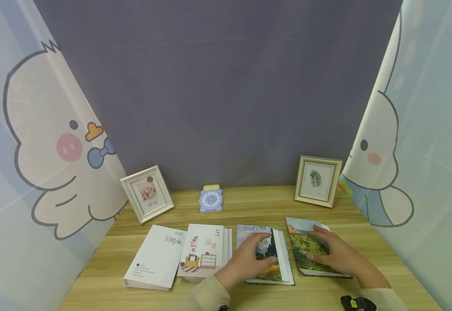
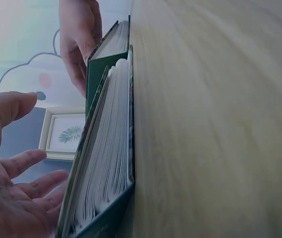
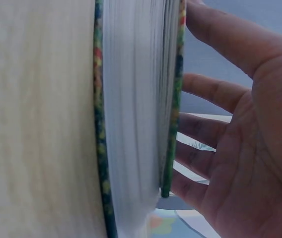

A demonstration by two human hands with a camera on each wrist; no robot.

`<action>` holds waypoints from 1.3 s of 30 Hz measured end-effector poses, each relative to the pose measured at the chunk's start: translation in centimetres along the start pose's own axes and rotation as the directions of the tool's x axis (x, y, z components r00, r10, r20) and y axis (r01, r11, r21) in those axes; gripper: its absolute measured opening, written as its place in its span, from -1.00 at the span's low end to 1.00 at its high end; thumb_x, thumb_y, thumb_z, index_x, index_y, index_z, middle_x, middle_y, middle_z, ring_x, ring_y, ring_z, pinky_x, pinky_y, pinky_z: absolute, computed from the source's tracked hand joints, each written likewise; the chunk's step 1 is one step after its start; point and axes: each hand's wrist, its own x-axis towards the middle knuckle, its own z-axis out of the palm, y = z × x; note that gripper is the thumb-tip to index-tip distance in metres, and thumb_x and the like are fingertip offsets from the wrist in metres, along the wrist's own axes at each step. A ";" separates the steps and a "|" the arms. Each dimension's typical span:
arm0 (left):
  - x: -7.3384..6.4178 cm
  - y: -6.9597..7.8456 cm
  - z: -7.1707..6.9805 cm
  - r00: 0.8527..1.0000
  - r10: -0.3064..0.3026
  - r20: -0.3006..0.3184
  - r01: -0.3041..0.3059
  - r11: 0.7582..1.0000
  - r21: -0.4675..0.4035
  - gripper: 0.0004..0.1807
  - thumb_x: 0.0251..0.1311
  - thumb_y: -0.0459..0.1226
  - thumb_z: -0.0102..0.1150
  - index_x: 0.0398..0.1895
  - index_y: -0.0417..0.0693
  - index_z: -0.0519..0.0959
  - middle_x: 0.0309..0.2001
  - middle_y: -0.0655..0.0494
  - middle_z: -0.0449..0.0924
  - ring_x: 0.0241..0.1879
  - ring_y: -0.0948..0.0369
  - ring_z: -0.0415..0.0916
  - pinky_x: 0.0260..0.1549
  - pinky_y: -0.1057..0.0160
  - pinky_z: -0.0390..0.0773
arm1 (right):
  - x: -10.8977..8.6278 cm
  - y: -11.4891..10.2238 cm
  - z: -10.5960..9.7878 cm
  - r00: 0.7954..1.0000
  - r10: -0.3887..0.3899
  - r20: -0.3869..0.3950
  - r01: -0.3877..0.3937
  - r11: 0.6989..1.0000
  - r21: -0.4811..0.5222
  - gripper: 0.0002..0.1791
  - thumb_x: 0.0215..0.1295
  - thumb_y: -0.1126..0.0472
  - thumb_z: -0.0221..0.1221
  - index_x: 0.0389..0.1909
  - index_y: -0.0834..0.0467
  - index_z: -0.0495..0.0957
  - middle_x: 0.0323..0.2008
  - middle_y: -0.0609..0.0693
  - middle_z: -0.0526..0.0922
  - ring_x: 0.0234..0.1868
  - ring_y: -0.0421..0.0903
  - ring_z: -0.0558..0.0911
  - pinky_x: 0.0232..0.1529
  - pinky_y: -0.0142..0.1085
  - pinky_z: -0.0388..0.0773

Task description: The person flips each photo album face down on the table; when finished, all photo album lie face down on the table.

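In the head view my left hand (image 1: 245, 263) rests over a thick album (image 1: 248, 233) with a painted cover of a dark cypress and yellow field. Its fingers are spread and relaxed above the cover, as the left wrist view also shows beside the page block (image 2: 104, 148). My right hand (image 1: 336, 257) lies over another album (image 1: 301, 244), whose cover shows a painted green garden. In the right wrist view that hand's loosely bent fingers (image 3: 198, 161) reach the cover's outer face, with many pale pages (image 3: 136, 124) below. Both albums lie flat, their covers slightly raised.
Left of my hands lie two more thick albums, a white one (image 1: 156, 259) with lettering and one (image 1: 200, 242) with furniture drawings. Behind stand two picture frames (image 1: 166, 196) (image 1: 337, 181) and a small blue clock-like thing (image 1: 211, 200) on the wooden table (image 1: 249, 201), before a grey curtain.
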 end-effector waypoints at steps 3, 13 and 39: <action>0.3 0.1 0.4 1.000 -0.028 0.010 0.028 0.999 -0.026 -0.27 0.37 0.11 0.32 0.55 0.24 0.35 0.46 0.22 0.37 0.27 0.05 0.51 0.16 0.01 0.60 | 0.0 0.1 0.0 1.000 -0.003 -0.001 0.003 1.000 -0.013 -0.10 0.24 -0.23 0.43 0.45 0.23 0.46 0.52 0.45 0.20 0.45 0.61 0.16 0.19 0.51 0.36; 1.2 0.7 1.7 0.995 -0.060 0.074 0.072 0.984 -0.164 -0.30 0.39 0.03 0.33 0.54 0.17 0.38 0.42 0.11 0.41 0.21 0.07 0.57 0.09 0.13 0.64 | 0.1 0.2 0.1 1.000 -0.012 -0.020 0.011 0.999 -0.034 -0.13 0.25 -0.26 0.41 0.40 0.24 0.50 0.50 0.43 0.25 0.43 0.58 0.23 0.19 0.49 0.38; 2.6 2.4 4.0 0.955 -0.117 0.272 0.229 0.875 -0.427 -0.27 0.42 -0.09 0.32 0.57 -0.04 0.29 0.30 0.06 0.55 0.16 0.23 0.60 0.02 0.19 0.69 | 0.1 0.3 0.5 0.999 -0.025 -0.039 0.023 0.998 -0.051 -0.12 0.22 -0.27 0.43 0.40 0.22 0.51 0.50 0.39 0.28 0.42 0.55 0.28 0.19 0.47 0.39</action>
